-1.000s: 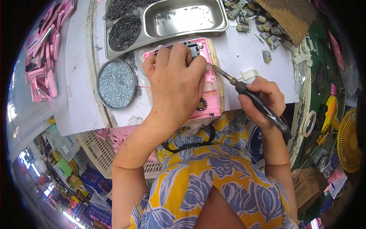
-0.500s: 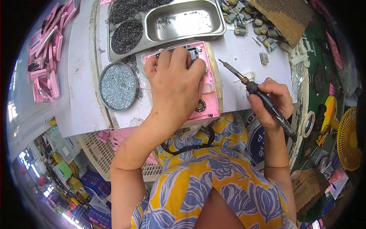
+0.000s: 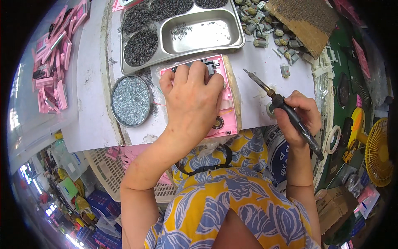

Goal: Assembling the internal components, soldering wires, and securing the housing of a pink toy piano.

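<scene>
A pink plastic casing point(image 3: 230, 89) lies on a pale padded block point(image 3: 234, 79) at the table's front edge. My left hand point(image 3: 191, 97) is curled over it, fingers bent down around a dark grey part point(image 3: 212, 69) at its far end; the fingertips are hidden. A round black piece point(image 3: 218, 122) and thin wires show in the casing's near end. To the right, my right hand point(image 3: 299, 118) grips a soldering iron point(image 3: 293, 116) by its black handle. Its tip points up and left, in the air, apart from the casing.
A dish of small silvery screws point(image 3: 131, 101) stands left of the casing. Behind is a metal compartment tray point(image 3: 174, 56) with dark springs. Small motors point(image 3: 285, 71) lie at the back right, near brown cardboard point(image 3: 304, 23). Pink casings point(image 3: 54, 62) fill a clear bin at left.
The view has shifted slightly, so the table's things sit a little lower. My left hand keeps its hold on the casing, and the soldering iron stays in my right hand.
</scene>
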